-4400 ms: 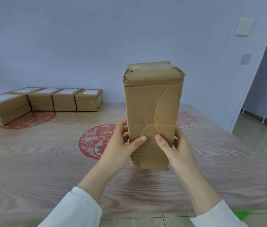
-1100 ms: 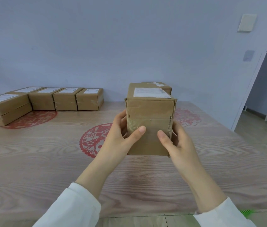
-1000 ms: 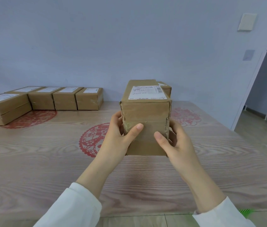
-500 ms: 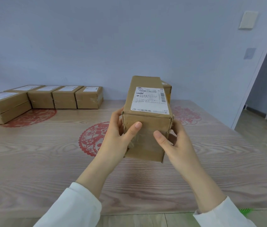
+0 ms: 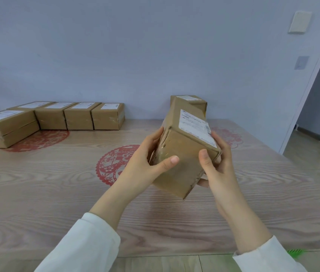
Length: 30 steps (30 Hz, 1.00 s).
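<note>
A long brown cardboard box (image 5: 182, 154) with a white shipping label on its upper face is held in the air over the wooden table (image 5: 57, 193). It is tilted, with its near end turned toward me and its lower corner pointing down. My left hand (image 5: 145, 163) grips its left side, thumb across the near end. My right hand (image 5: 218, 165) grips its right side, thumb on the near end and fingers underneath.
A row of several labelled cardboard boxes (image 5: 78, 118) lines the back left of the table, with a larger box (image 5: 4, 128) at the far left. One more box (image 5: 192, 103) stands behind the held one. Red paper-cut designs (image 5: 114, 163) lie on the tabletop. A doorway opens at right.
The box went from upright on its end to lying back with the label up. In the last half second it has rolled clockwise and swung rightward, both hands still holding it.
</note>
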Each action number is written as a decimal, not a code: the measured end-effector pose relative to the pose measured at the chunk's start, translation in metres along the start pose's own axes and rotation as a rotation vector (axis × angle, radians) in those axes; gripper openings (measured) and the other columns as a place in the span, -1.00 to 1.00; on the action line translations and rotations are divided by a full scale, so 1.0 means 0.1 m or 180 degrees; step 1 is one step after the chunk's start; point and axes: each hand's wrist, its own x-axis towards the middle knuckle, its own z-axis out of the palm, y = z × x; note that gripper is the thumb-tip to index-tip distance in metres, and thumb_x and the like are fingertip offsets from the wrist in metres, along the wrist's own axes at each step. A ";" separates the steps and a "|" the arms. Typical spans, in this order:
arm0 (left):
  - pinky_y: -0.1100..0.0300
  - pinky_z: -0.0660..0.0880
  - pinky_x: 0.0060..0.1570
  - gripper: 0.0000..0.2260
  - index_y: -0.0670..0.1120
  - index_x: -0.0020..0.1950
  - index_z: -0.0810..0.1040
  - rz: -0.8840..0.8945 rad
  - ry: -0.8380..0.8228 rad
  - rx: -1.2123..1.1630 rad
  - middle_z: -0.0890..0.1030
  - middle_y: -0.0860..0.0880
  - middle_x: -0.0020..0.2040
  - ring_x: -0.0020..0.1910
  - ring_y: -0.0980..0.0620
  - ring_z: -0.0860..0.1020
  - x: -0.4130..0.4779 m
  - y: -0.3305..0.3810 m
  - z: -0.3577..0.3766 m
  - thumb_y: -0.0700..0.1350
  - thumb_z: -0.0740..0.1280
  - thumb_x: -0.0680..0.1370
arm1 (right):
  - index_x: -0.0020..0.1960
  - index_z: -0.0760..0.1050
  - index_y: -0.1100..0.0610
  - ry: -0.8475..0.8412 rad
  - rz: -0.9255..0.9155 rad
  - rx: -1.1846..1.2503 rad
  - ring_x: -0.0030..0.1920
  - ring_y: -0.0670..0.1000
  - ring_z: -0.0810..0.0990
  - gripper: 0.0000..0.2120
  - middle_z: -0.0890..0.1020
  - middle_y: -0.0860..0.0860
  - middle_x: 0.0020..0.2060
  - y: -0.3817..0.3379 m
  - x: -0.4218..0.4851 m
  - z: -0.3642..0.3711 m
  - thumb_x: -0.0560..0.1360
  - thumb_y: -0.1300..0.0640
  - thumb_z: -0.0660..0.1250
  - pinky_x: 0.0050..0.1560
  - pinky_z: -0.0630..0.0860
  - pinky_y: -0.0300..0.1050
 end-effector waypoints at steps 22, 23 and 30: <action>0.53 0.44 -0.25 -0.60 -0.04 0.31 0.41 -0.0647 0.0514 -0.0137 0.58 0.13 0.05 -0.10 0.32 0.56 -0.02 -0.10 0.20 -0.04 0.39 0.51 | 0.29 0.31 -0.04 0.0226 0.0177 -0.1056 0.18 -0.17 0.51 -0.42 0.49 -0.16 0.19 0.03 0.04 -0.23 0.34 -0.11 0.42 0.12 0.42 -0.30; 0.53 0.44 -0.26 -0.60 -0.03 0.30 0.41 -0.0627 0.0545 -0.0126 0.58 0.13 0.03 -0.16 0.35 0.57 -0.03 -0.09 0.20 -0.03 0.40 0.50 | 0.42 0.25 -0.05 0.0135 0.0153 -0.1164 0.19 -0.18 0.50 -0.35 0.47 -0.18 0.21 0.02 0.04 -0.24 0.40 -0.07 0.41 0.11 0.42 -0.33; 0.36 0.50 0.01 -0.37 -0.01 0.38 0.40 -0.0449 0.0446 0.0026 0.59 0.13 0.15 0.11 0.22 0.55 -0.05 -0.02 0.14 0.02 0.49 0.35 | 0.47 0.23 -0.06 -0.0071 0.0161 -0.1066 0.01 -0.38 0.52 -0.14 0.50 -0.24 0.17 0.00 0.03 -0.22 0.22 -0.16 0.43 -0.17 0.46 -0.51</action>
